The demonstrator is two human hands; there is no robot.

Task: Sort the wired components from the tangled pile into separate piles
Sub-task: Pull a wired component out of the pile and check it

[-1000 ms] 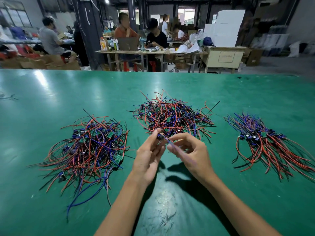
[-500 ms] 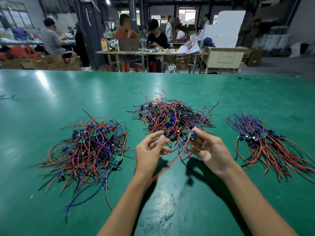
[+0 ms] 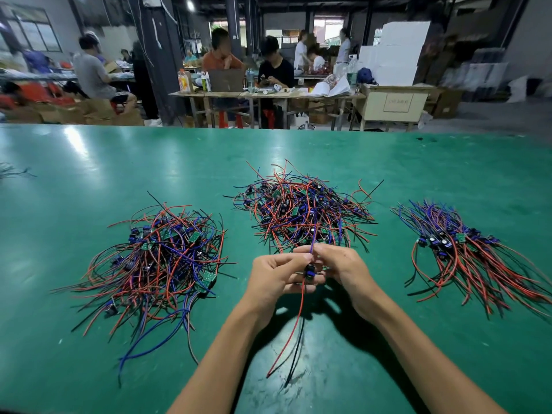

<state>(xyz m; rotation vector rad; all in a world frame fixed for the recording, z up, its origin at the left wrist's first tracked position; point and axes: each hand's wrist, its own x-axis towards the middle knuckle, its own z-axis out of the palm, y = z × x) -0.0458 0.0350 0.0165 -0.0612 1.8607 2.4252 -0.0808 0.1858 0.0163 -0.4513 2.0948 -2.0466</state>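
Item one, far left: loose pile of wired components [image 3: 155,258], red, blue and black leads crossing every way over small green boards, lying on the green table [image 3: 89,162]. Item two, centre: the tangled pile [image 3: 301,213], just beyond our hands, its leads still knotted together. Item three, in hand: one wired component [image 3: 309,271], dark module held above the table between both hands; its purple lead runs up toward the tangled pile, its red and black leads hang down toward us. Our left hand [image 3: 279,274] has its fingers curled round the module and leads; our right hand [image 3: 343,268] pinches the purple lead close beside it. Item four, right: sorted pile [image 3: 466,249], modules bunched together, leads fanned one way. Handling, as we judge it: keep the left hand firm on the module, slide the right pinch along the purple lead and draw it out slowly, so no neighbour is dragged from the tangle; straighten the leads, then lay the piece parallel with whichever pile it matches. We cannot tell from here which pile that is.
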